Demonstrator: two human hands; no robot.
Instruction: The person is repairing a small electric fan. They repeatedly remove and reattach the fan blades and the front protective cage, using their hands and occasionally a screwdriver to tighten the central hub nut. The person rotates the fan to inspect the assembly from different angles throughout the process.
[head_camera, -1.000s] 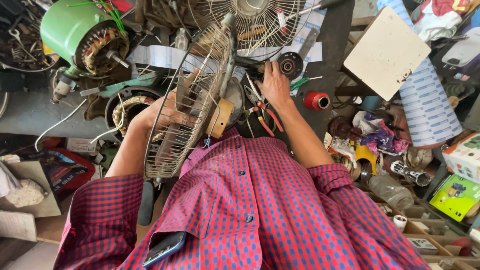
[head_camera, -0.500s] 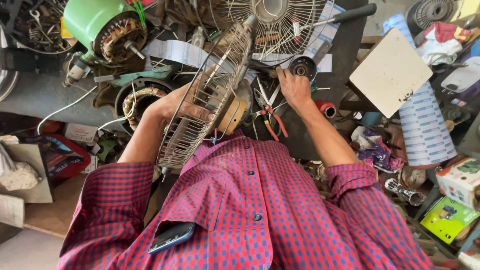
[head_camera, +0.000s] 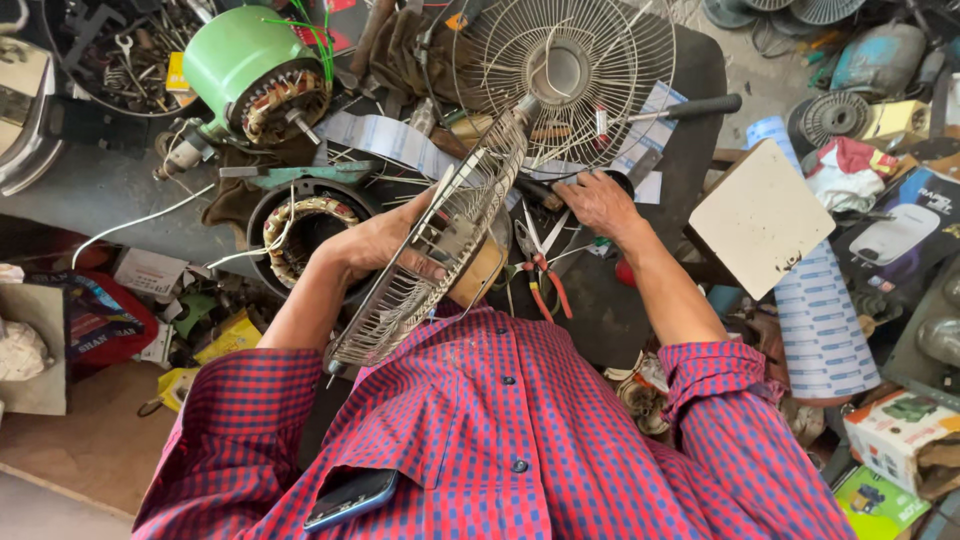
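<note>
We hold a fan guard on edge over a crowded bench.
Nearest us, our left hand (head_camera: 385, 240) has its fingers wrapped around the wire fan guard (head_camera: 430, 250), tilted against our chest. Just beyond lie red-handled pliers (head_camera: 545, 280). Our right hand (head_camera: 598, 203) rests fingers-down on the dark bench (head_camera: 600, 320); we cannot tell its grip. Farther off lies a second guard (head_camera: 565, 75).

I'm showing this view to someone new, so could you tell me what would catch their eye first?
Probably the wire fan guard tilted on edge at the centre, gripped by the left hand. Behind it a second round fan grille lies flat on the dark workbench, where the right hand rests on small parts. At upper left sits a bright green motor housing with copper windings.
</note>
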